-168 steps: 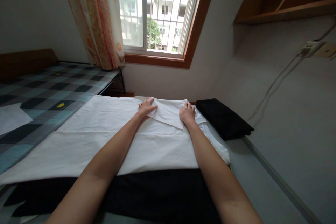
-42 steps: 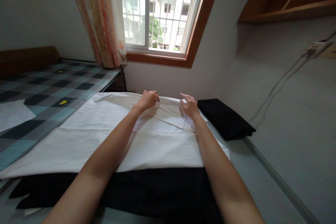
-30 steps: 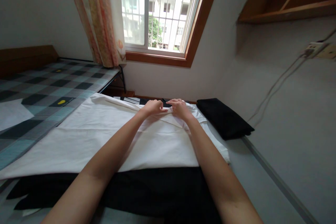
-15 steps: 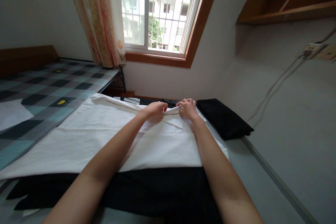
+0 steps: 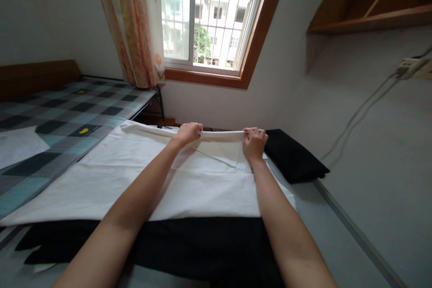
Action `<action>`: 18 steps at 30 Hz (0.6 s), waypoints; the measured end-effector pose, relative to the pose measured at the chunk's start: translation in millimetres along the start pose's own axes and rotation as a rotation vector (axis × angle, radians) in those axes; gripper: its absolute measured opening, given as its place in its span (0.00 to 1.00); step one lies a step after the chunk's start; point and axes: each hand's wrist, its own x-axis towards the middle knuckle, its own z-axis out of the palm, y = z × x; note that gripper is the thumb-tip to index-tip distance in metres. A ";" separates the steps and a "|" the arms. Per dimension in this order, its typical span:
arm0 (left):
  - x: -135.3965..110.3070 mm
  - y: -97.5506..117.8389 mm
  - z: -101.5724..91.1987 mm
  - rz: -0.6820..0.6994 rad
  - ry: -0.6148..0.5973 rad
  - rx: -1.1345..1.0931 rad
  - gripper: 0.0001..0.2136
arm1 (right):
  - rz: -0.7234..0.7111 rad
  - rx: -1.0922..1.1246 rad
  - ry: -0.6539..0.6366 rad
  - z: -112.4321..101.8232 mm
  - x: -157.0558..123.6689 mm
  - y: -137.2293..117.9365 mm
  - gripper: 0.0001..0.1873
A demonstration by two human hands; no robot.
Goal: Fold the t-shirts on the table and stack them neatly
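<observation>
A white cloth (image 5: 121,184) lies spread wide, its far edge raised between my hands; its exact kind is unclear. My left hand (image 5: 189,133) is closed on that edge near the middle. Farther right, my right hand (image 5: 255,142) pinches the same edge close to its corner. The strip between them is pulled straight. Under it shows a pale flap (image 5: 219,150) with a slanting lower edge. Beneath the white cloth, black fabric (image 5: 202,243) sticks out toward me. A folded black cloth (image 5: 293,155) sits just beyond my right hand.
At left stands a bed with a checked cover (image 5: 67,112), a paper sheet (image 5: 22,146) on it. A barred window (image 5: 216,18) with a curtain (image 5: 135,22) is ahead. On the right wall are a wooden shelf (image 5: 378,20) and a socket with a cable (image 5: 407,67).
My hands have moved apart along the far edge, left hand leftward and right hand rightward. The edge between them has gone from loose to straight.
</observation>
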 end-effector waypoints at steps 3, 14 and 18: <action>-6.6 -10.4 6.0 0.002 0.064 0.053 0.09 | 0.007 -0.005 0.023 3.9 -3.9 1.6 0.12; -45.9 -134.2 6.6 -0.023 0.102 0.293 0.08 | 0.003 0.027 0.157 3.5 -5.3 1.4 0.13; -52.1 -175.0 -3.4 -0.037 -0.008 0.309 0.10 | 0.007 0.020 0.177 3.9 -5.3 1.8 0.13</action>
